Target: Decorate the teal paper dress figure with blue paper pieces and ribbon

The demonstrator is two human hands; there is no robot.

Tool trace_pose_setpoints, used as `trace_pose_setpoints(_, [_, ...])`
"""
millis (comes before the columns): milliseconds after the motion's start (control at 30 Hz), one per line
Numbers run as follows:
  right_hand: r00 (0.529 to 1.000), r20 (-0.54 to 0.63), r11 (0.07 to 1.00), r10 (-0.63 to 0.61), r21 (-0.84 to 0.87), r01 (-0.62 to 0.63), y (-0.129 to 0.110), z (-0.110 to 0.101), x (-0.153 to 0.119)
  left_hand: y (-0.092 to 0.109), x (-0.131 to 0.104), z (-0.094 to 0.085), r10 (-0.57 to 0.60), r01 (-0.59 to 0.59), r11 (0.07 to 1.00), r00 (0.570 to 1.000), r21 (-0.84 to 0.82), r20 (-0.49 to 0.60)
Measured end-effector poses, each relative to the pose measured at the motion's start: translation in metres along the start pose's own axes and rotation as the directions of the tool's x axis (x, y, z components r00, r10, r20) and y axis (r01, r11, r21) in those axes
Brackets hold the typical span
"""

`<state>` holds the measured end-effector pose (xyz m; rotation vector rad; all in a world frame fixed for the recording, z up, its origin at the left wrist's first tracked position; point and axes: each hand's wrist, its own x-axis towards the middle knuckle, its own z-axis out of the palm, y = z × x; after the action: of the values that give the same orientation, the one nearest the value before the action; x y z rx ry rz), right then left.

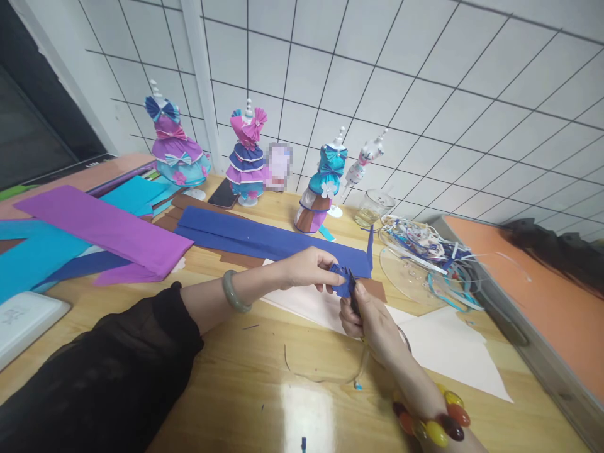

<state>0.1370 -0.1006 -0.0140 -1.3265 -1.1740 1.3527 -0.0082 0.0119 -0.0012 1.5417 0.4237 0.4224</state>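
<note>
My left hand (314, 270) pinches a small piece of dark blue crepe paper (340, 281) with jagged, cut edges. Close against that piece, my right hand (370, 314) is closed on what look like small dark scissors (352, 290); their handles are hidden in my fingers. The blades meet the right side of the blue piece. Behind both hands lies a long folded strip of blue crepe paper (274, 236). Beneath them is a pale sheet of paper (302, 305) on the wooden table.
Dress forms in paper dresses, one purple and turquoise (177, 148), stand along the tiled wall. Purple crepe paper (108, 229) covers the left side. A glass cup (375, 207) and a heap of ribbon scraps (419, 242) sit right. A white box (28, 327) lies near left.
</note>
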Motion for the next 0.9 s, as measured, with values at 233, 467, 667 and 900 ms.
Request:
trace_pose_setpoints(233, [1.0, 0.007, 1.0, 0.002, -0.03, -0.002, 0.0037, -0.0026, 0.0005, 0.0004, 0.0003, -0.0001, -0.008, 0.008, 1.0, 1.0, 0.016, -0.004])
trace_pose_setpoints(467, [1.0, 0.005, 1.0, 0.003, -0.018, -0.003, 0.0008, -0.0017, 0.0003, -0.0003, 0.0007, -0.0021, 0.004, -0.004, 1.0, 1.0, 0.019, 0.008])
trace_pose_setpoints(667, [1.0, 0.001, 1.0, 0.008, 0.002, -0.008, -0.0023, 0.0007, 0.0, 0.0014, 0.0005, -0.0022, -0.002, 0.002, 1.0, 1.0, 0.029, -0.005])
trace_pose_setpoints(900, [1.0, 0.014, 1.0, 0.013, 0.023, -0.013, -0.0016, -0.0001, 0.0002, 0.0019, 0.0, -0.0032, 0.007, -0.006, 0.999, 1.0, 0.043, -0.011])
